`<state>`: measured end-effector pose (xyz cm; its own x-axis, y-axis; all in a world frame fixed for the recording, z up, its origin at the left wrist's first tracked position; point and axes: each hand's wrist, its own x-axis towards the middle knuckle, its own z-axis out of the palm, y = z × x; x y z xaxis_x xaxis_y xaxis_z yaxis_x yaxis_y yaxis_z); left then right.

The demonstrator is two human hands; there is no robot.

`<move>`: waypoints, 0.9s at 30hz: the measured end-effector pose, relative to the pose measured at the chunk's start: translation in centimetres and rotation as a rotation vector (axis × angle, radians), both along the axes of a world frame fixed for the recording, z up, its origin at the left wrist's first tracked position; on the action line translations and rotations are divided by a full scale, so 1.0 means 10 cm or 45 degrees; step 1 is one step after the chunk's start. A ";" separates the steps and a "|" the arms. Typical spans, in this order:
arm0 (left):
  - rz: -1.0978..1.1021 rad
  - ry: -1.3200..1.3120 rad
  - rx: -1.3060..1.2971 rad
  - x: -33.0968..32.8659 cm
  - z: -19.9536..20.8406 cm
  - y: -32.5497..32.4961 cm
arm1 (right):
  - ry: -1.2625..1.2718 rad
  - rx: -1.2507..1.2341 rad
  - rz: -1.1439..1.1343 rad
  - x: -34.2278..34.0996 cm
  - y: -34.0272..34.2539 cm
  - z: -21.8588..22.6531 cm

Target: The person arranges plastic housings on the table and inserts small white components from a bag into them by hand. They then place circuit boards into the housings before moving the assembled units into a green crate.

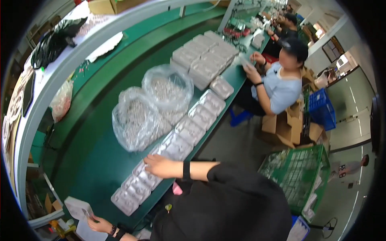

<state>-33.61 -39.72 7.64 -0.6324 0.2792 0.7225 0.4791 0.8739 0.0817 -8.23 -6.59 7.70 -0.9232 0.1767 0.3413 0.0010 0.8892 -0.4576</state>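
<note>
At the lower left, my left hand (pixel 99 225) grips a pale, square moulded piece (pixel 79 209) by its near edge. My right hand (pixel 163 166) reaches over a diagonal row of grey moulded trays with hollows. Its fingers are bent down onto one tray (pixel 140 176) and partly hidden, so what they pinch, if anything, does not show. More trays of the row continue on both sides, including a tray (pixel 125 201) at the near end and a tray (pixel 190 130) farther up.
Beyond the row, open clear plastic bags (pixel 136 116) hold many small grey parts. Stacked grey trays (pixel 205 54) stand farther along the green table (pixel 92 160). A co-worker (pixel 281 80) sits at the right. A green crate (pixel 295 176) and cardboard boxes (pixel 281 126) stand on the floor.
</note>
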 end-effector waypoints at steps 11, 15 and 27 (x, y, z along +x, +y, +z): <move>-0.843 -0.252 -0.416 0.46 0.45 1.87 | -0.267 -0.116 -0.087 0.44 0.68 0.14; -0.765 -0.414 -0.463 0.25 0.09 1.85 | -0.383 -0.158 -0.035 0.46 0.74 0.05; 0.135 -1.169 -0.338 -0.06 -0.44 2.68 | -0.355 -0.199 -0.300 0.63 0.89 0.06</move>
<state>-34.24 -12.87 3.23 -0.9513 0.2715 -0.1459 0.2445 0.9530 0.1788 -1.96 2.31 8.28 -0.9046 0.4249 0.0354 0.3402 0.7693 -0.5407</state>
